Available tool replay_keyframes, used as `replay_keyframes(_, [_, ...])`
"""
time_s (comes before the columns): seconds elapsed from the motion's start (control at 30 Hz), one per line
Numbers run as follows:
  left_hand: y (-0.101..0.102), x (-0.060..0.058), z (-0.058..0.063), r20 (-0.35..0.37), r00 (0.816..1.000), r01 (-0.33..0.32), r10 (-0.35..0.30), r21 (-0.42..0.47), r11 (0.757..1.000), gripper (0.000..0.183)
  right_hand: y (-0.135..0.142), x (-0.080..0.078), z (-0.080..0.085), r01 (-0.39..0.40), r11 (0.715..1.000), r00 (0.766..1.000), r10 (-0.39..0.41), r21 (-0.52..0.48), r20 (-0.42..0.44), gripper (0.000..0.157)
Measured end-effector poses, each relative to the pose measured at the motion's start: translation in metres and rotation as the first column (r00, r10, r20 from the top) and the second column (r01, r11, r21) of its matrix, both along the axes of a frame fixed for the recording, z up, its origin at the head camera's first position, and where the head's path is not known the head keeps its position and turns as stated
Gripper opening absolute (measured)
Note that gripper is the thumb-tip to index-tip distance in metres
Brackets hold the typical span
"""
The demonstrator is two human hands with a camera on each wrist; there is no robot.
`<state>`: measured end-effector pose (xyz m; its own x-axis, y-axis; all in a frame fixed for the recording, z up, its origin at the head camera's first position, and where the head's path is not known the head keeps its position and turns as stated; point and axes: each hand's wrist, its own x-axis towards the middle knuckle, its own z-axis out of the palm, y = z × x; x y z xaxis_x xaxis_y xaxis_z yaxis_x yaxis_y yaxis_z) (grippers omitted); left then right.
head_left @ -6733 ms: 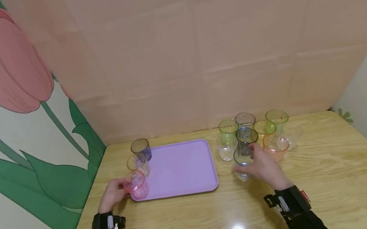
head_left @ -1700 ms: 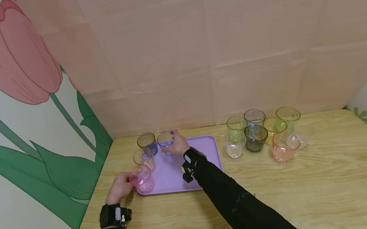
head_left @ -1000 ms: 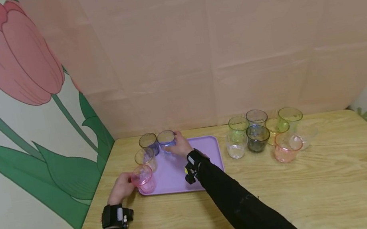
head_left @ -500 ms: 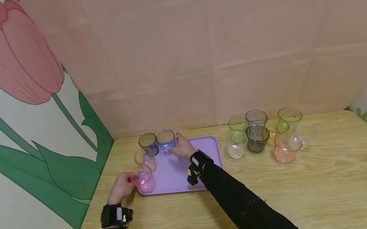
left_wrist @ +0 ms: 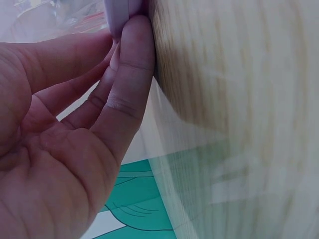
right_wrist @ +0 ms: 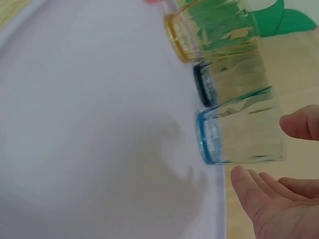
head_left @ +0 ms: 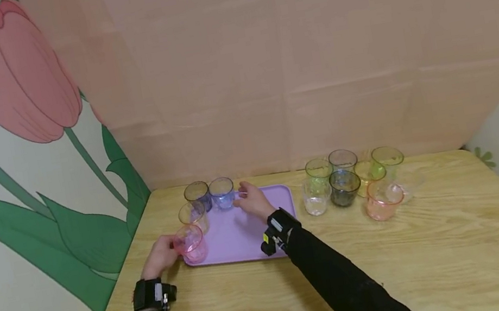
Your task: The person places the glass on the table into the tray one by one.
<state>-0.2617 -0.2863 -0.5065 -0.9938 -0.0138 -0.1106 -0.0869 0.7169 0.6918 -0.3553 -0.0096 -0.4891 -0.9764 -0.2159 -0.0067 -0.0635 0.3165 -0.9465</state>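
Observation:
My left hand (head_left: 159, 256) pinches the left edge of the lavender tray (head_left: 249, 241); the left wrist view shows thumb and fingers on the tray's rim (left_wrist: 117, 17). Beside that hand, a pink glass (head_left: 191, 246) stands on the tray's front left corner. Behind it come an amber-rimmed glass (head_left: 194, 218) and a dark blue glass (head_left: 199, 196). To their right a light blue glass (head_left: 223, 195) stands upright at the tray's back. My right hand (head_left: 255, 202) is just right of this glass, thumb and fingers spread apart around it without gripping, as the right wrist view shows.
Right of the tray stands a cluster of glasses: a clear one (head_left: 315, 204), a dark grey one (head_left: 346, 191), an orange one (head_left: 383, 203), a green one (head_left: 387, 157) and several more. A paper-covered wall (head_left: 278, 62) rises behind the wooden table (head_left: 465, 229).
My right hand took the light blue glass from the right cluster, set it at the tray's back, then released it and drew back to the right. The left hand stays at the tray's edge.

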Motion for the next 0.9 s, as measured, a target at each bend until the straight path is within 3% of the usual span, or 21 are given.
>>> replay_keyframes(0.2, [-0.001,0.002,-0.001,-0.011,1.000,0.006,-0.006,0.001,1.000,0.014,0.013,0.017,-0.001,-0.051,0.998,0.997,0.049,-0.045,-0.052,0.069])
replay_keyframes(0.53, [0.000,0.001,0.002,-0.027,0.999,0.024,-0.025,-0.019,1.000,0.012,0.044,0.040,0.005,-0.093,0.991,0.989,0.080,-0.099,-0.123,0.047])
replay_keyframes(0.9, [0.000,0.001,0.001,-0.059,0.997,0.048,-0.049,-0.019,0.999,0.010,0.081,0.067,0.009,-0.026,0.990,0.979,-0.003,-0.140,-0.206,0.034])
